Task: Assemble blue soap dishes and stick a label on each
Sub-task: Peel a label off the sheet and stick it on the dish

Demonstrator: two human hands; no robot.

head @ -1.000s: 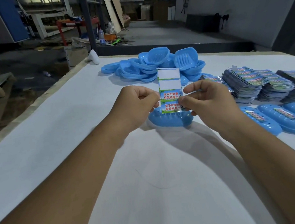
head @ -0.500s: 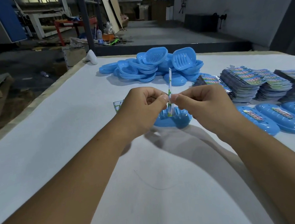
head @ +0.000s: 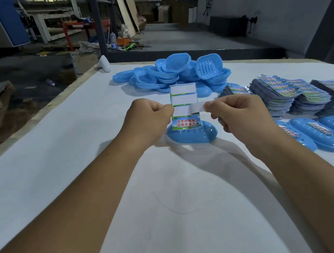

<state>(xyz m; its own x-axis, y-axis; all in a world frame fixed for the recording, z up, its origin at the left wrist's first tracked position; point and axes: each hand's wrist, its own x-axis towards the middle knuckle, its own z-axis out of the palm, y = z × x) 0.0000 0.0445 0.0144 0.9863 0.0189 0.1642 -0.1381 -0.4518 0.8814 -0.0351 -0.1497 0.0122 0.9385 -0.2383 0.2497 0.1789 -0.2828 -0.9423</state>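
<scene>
My left hand (head: 147, 120) pinches the left edge of a label sheet (head: 183, 98) held upright, with white peeled slots above and one printed label at its bottom. My right hand (head: 238, 114) pinches a peeled label (head: 197, 107), its white back showing, pulled to the right off the sheet. Just behind and below both hands, an assembled blue soap dish (head: 192, 135) lies on the white table (head: 82, 156). A pile of loose blue dish parts (head: 176, 71) sits farther back.
Stacks of label sheets (head: 295, 95) stand at the right. In front of them lie labelled blue soap dishes (head: 325, 135) in a row. The table's left edge (head: 42, 113) drops to a cluttered workshop floor. A white object (head: 103, 63) rests at the far left corner.
The sheet has turned from edge-on to facing me. My right hand has peeled a label off it and drawn it to the right; one printed label is left where two were.
</scene>
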